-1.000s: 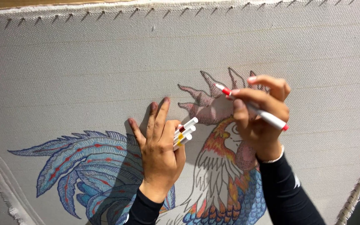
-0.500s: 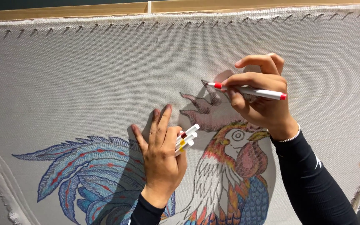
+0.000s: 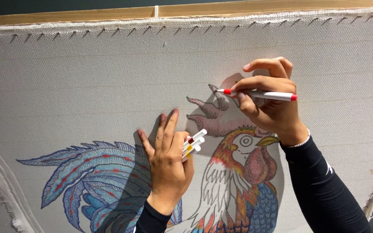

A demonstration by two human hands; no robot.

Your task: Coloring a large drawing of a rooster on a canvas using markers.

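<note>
Since a second ago my right hand has climbed from the rooster's neck to the upper comb, and the whole drawing sits lower in my view. That hand's grip is clenched round one white marker with red ends, thumb below and forefingers above; the marker lies almost level, its red-banded tip pointing left and touching the cloth at the grey-brown comb, right at my fingertips. My left hand lies flat on the canvas, fingers spread upward, its grip pinching a small bundle of spare markers between thumb and palm; I count three white ends there, with red, orange and yellow bands, slanting up to the right toward the comb. Both forearms wear black sleeves, and a thin bead bracelet circles my right wrist. Between my hands stands the single drawn rooster, head white with an orange nape and pink wattle, breast blue-scaled, blue tail feathers fanning left behind my left hand. Along the top, the cloth is pinned by a row of small nails to a wooden bar.
</note>
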